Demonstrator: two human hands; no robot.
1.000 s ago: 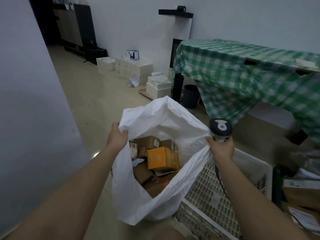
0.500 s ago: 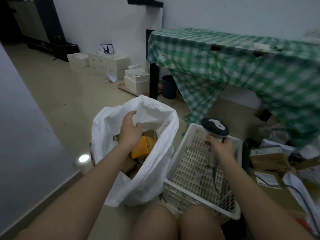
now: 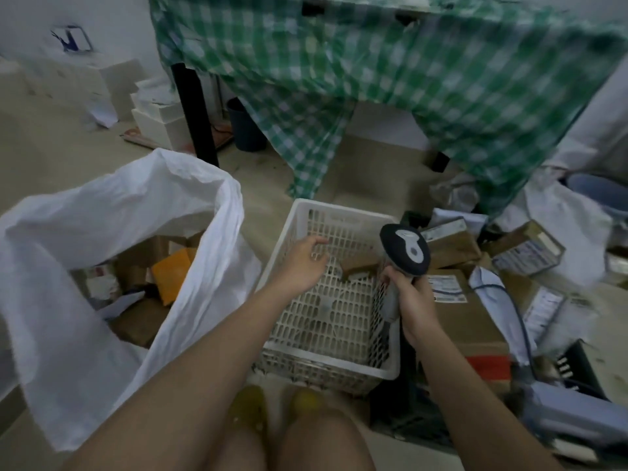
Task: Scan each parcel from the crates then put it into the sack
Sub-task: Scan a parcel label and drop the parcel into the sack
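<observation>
While the right hand (image 3: 413, 297) grips the barcode scanner (image 3: 404, 248), the left hand (image 3: 302, 261) hovers with relaxed fingers, holding nothing, over the white crate (image 3: 326, 360) beside the sack (image 3: 102, 205).

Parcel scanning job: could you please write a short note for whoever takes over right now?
Left hand: open, holding nothing, over the white crate, reaching toward the small brown parcel inside it.
Right hand: grips the scanner by its handle, at the crate's right wall.
Sack: open on the floor left of the crate, several parcels already inside, including an orange box.
Done: those parcels are in the sack.
Left: pick up, scan and sack the brown parcel, seemingly the last in this crate, then the pile of parcels on the right.
</observation>
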